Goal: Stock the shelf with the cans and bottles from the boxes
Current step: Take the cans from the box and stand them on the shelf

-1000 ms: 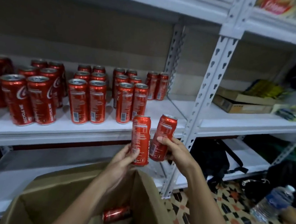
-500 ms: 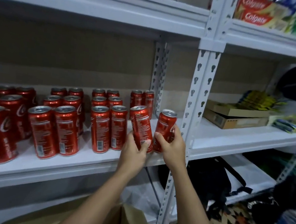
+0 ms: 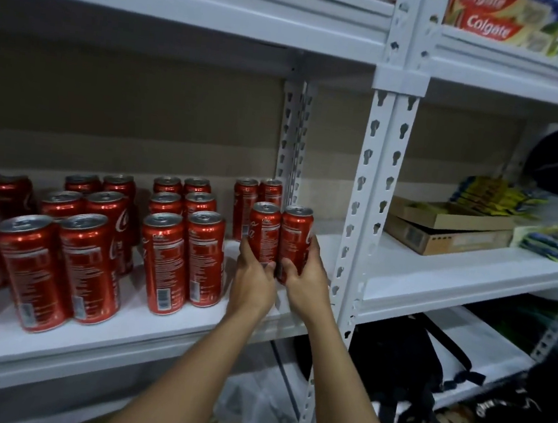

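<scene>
Both hands at the shelf front. Left hand, fingers wrapped round the left can; right hand, fingers wrapped round the right can; cans upright, touching, at the row's right end. Risk: on release a tilted base may topple either can into the neighbouring pair or the rear pair just behind.
</scene>
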